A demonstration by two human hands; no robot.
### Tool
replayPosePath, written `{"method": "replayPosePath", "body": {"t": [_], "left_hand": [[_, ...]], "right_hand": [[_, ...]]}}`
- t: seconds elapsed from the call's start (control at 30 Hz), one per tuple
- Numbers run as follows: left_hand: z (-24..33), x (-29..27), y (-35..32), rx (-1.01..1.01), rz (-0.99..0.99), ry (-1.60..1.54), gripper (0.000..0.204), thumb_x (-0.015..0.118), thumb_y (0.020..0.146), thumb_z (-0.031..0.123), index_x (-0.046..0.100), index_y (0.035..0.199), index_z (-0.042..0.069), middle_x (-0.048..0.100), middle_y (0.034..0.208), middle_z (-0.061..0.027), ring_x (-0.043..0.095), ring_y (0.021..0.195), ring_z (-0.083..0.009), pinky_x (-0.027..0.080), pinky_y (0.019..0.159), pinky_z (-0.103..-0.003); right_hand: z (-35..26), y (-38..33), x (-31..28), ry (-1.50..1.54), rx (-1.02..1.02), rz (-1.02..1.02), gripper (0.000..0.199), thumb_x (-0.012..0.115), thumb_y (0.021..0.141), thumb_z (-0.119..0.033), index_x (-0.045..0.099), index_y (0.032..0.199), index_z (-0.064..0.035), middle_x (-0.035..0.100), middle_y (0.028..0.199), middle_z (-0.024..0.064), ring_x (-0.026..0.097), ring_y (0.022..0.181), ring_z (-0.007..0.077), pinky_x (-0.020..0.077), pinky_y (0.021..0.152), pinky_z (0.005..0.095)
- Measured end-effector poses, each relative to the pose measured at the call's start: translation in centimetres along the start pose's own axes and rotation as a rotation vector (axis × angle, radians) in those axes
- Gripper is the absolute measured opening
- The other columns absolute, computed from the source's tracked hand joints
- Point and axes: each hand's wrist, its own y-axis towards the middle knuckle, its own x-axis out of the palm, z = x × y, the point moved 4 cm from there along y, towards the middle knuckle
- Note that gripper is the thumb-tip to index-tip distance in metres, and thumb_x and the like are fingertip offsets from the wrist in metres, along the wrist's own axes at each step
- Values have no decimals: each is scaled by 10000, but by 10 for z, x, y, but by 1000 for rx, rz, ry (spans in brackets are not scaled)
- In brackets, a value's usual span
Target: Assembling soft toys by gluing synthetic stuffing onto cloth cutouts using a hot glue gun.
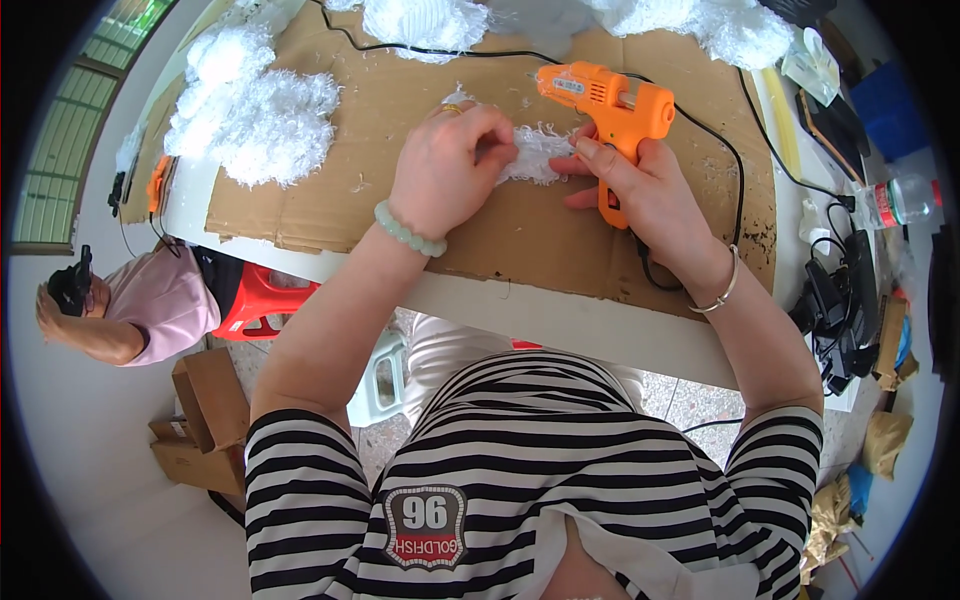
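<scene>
My right hand [640,180] is wrapped round the handle of an orange hot glue gun [610,95], whose nozzle points to the left. A small white fringed piece of fabric [538,152] lies on the cardboard between my hands. My left hand [450,155] has its fingers bent and pinched at the left end of that piece; its fingertips are partly hidden. The glue gun's nozzle is above and beyond the white piece, apart from it.
Brown cardboard [480,235] covers the white table. Fluffy white bundles [265,125] lie at the left and along the far edge. A black cord [735,160] runs over the cardboard. At right stands a plastic bottle [905,203]; at left sits another person [155,300].
</scene>
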Motion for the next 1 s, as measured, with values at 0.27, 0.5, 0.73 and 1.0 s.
{"method": "replayPosePath", "body": {"t": [0.27,0.5,0.73,1.0], "left_hand": [[-11,-39,-28,-177,186,-411,130,693,775,90,636,863,12,630,779,-91,621,741,-212,485,671,-267],[15,-40,-41,220,89,106,200,721,630,54,649,817,59,622,850,-56,587,853,-255,480,755,-358],[15,-33,-37,400,21,273,134,633,695,96,650,828,83,617,824,-30,587,818,-211,461,729,-344],[13,-29,-37,479,56,291,105,591,647,95,607,748,73,619,817,-42,584,748,-203,460,735,-331]], "right_hand": [[-27,-11,-8,4,-136,12,264,482,951,-185,495,1135,3,539,1082,69,625,976,219,551,656,295],[-37,-25,-14,-207,-19,-174,256,561,908,-155,526,1136,-43,566,1057,43,625,903,166,534,633,271],[-41,-31,-15,-588,195,-203,202,634,873,-138,578,1040,-38,585,883,-8,530,747,62,445,643,200],[-35,-26,-12,-624,191,-164,194,637,872,-155,582,1017,-38,584,833,-14,515,731,51,418,630,198]]}}
